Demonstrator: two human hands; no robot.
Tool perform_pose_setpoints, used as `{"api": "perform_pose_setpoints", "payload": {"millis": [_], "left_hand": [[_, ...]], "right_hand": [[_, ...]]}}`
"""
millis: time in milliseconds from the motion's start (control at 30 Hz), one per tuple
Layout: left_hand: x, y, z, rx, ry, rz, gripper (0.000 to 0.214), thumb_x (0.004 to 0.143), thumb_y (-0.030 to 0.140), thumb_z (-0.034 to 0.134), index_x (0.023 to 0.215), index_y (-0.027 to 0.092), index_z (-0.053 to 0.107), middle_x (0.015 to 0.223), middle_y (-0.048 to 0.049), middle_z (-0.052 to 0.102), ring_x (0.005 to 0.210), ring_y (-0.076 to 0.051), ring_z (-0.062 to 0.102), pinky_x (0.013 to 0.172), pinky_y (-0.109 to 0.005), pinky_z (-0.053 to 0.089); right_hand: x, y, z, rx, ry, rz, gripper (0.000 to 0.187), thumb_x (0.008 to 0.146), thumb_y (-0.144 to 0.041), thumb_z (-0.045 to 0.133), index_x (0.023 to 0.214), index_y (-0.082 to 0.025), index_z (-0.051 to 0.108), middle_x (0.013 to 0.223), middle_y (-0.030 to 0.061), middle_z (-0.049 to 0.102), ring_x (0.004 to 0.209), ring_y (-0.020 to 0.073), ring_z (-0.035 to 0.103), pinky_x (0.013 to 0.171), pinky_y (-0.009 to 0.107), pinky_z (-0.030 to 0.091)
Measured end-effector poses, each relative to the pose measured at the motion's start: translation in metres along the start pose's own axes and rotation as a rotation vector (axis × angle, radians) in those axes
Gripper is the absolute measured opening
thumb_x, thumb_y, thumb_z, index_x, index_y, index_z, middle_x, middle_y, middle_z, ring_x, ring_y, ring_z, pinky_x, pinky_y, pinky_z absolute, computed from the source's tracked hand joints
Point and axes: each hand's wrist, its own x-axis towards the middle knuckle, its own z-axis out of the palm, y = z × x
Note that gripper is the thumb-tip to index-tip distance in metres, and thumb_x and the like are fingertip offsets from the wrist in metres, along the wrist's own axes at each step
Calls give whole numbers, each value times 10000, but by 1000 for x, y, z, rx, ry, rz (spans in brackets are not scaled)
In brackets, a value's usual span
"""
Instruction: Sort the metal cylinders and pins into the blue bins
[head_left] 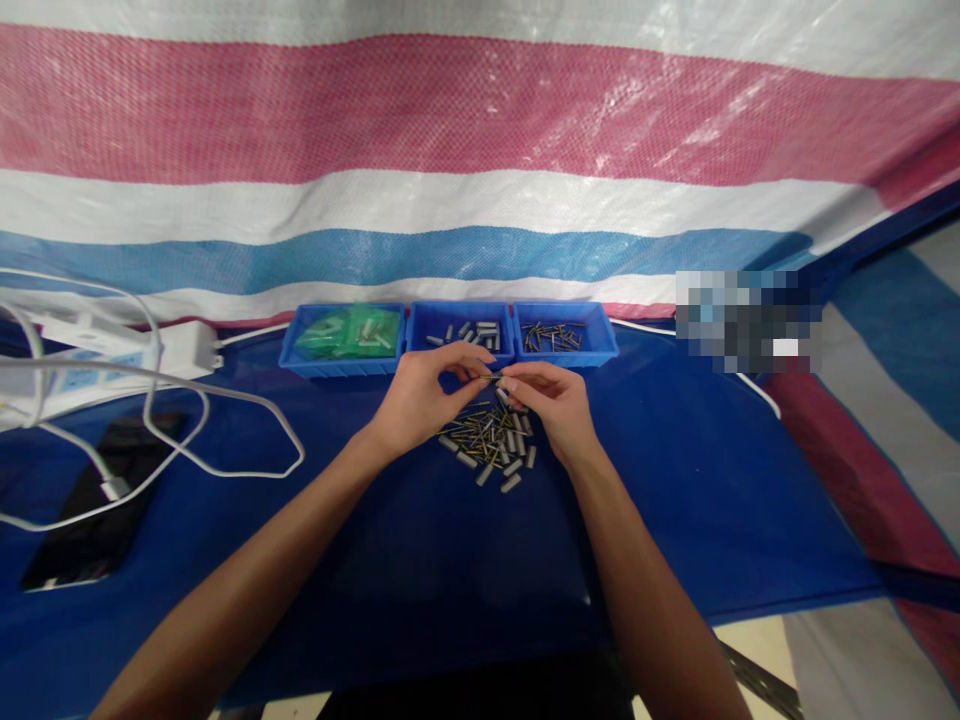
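My left hand (pixel 421 395) and my right hand (pixel 559 405) meet above a pile of small parts, fingertips pinched. Between them is a thin dark metal pin (pixel 491 377), with the left fingers at one end and the right thumb and forefinger at the other. Its exact shape is too small to make out. Just below lies a heap of thin brass-coloured and dark metal pins (pixel 484 432). Short silver-grey cylinders (pixel 511 483) lie around its right and front edges. Part of the heap is hidden under my right fingers.
Three blue bins stand behind my hands: the left bin (pixel 337 370) has green plastic bags (pixel 352 332), the middle bin (pixel 459 309) cylinders, the right bin (pixel 600 350) thin pins. A phone (pixel 94 510), white cables (pixel 247 474) and a power strip (pixel 187 350) lie left. Striped sheeting (pixel 450 110) hangs behind.
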Motion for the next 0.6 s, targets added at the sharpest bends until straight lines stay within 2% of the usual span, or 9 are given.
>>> {"api": "perform_pose_setpoints", "payload": {"millis": [167, 300, 467, 600], "left_hand": [[0, -1, 2, -31, -69, -63, 295, 903, 163, 710, 1196, 168, 734, 1021, -53, 818, 865, -163, 776, 845, -286, 646], [-1, -5, 0, 106, -77, -44, 247, 914, 162, 693, 1155, 167, 749, 956, -46, 805, 806, -165, 756, 769, -274, 627], [-2, -10, -2, 380, -269, 10, 213, 929, 160, 678, 1120, 175, 772, 953, -58, 792, 801, -193, 733, 771, -308, 587], [-4, -13, -1, 516, -377, -2, 248, 927, 171, 692, 1163, 172, 770, 991, -81, 786, 839, -227, 737, 770, -324, 574]], "right_hand": [[1, 0, -1, -31, 38, -27, 176, 749, -346, 905, 887, -248, 856, 756, 10, 796, 610, 134, 662, 595, 271, 541], [4, -1, -3, -82, 158, -129, 175, 744, -327, 900, 883, -236, 842, 758, 6, 788, 597, 138, 652, 587, 288, 547], [7, 0, -9, -161, 391, -271, 200, 787, -358, 870, 932, -229, 820, 867, 34, 810, 683, 169, 706, 664, 334, 609], [9, 2, -14, -175, 435, -252, 296, 818, -379, 838, 1074, -236, 801, 1070, 76, 823, 804, 206, 749, 712, 371, 637]]}}
